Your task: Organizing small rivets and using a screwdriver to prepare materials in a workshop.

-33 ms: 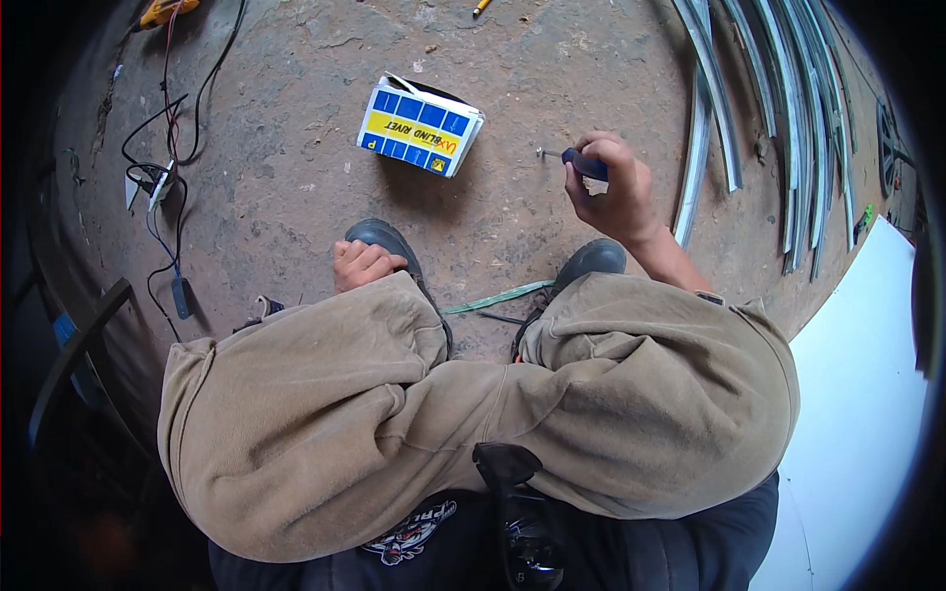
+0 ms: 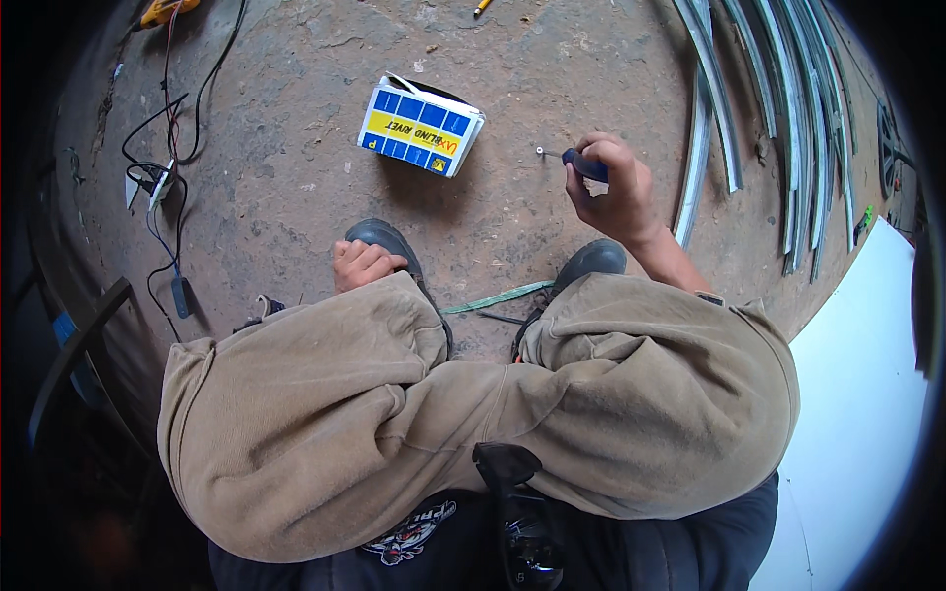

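- Above the concrete floor [image 2: 512,207], the right hand [image 2: 613,192] grips a dark-handled tool [image 2: 585,165], its small metal tip [image 2: 541,151] pointing left.
- Left hand [image 2: 363,264] rests clenched on the left shoe [image 2: 386,238].
- Blue-and-yellow box [image 2: 422,125] lies nearby.

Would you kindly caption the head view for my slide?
Squatting person's right hand holds a small dark tool near a blue-and-yellow box.
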Demonstrator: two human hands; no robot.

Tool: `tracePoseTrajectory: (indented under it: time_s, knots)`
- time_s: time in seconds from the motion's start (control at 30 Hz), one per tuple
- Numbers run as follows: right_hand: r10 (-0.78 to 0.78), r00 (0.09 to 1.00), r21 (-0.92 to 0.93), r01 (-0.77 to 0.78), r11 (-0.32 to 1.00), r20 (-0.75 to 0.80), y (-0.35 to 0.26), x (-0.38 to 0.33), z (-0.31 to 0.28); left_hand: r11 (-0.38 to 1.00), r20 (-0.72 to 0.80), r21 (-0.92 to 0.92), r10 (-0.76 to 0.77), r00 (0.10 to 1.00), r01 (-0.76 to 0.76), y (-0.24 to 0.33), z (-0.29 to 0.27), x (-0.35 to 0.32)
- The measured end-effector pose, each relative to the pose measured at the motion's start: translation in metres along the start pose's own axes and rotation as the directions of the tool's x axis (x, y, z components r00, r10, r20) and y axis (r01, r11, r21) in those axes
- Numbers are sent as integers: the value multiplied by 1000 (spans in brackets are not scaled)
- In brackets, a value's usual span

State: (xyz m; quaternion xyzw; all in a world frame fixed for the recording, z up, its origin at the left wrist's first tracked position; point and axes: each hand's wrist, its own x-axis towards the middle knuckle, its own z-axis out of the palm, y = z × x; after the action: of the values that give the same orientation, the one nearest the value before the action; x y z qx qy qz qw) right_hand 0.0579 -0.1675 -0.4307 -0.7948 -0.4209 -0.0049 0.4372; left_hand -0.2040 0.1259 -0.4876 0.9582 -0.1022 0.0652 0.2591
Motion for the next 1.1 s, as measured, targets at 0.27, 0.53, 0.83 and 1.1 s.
tracePoseTrajectory:
  time_s: [0.27, 0.53, 0.83, 1.1]
  knots:
    - [31, 999, -42, -30, 999, 24, -5, 9, -14, 1000, -15, 3, 10, 1000, -10, -3, 3, -3]
    - [-20, 1000, -1, 20, 1000, -17, -11, 12, -10, 1000, -14, 13, 22, 1000, -22, -3, -1, -1]
    - [94, 995, -22, -93, 995, 25, 6, -6, -6, 1000, -24, -10, 17, 1000, -18, -3, 5, -2]
    - [-43, 998, -12, 42, 999, -55, -19, 22, -20, 1000, -12, 3, 2, 1000, -2, -1, -3, -1]
